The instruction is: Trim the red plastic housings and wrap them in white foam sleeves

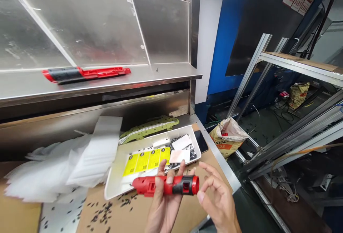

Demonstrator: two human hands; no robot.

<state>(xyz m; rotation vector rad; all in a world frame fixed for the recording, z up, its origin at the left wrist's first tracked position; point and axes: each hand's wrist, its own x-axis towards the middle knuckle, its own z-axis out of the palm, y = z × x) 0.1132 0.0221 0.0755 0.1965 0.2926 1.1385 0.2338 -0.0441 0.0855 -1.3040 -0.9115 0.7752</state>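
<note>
My left hand (164,201) grips a red and black plastic tool housing (166,185), holding it level just above the front edge of a white tray (114,183). Its fingers wrap over the red body. My right hand (217,197) hovers at the housing's black right end, fingers spread and slightly curled, holding nothing. The tray carries a sheet of yellow labels (147,159), white label pieces (180,154) and small black bits. A second red and black housing (84,74) lies on the steel shelf above.
A pile of white foam bags (69,163) lies left of the tray. A green part (148,128) rests behind it and a black phone (200,141) beside it. Black scraps (103,215) dot the cardboard bench top. To the right are an open sack (227,136) and aluminium frames (294,133).
</note>
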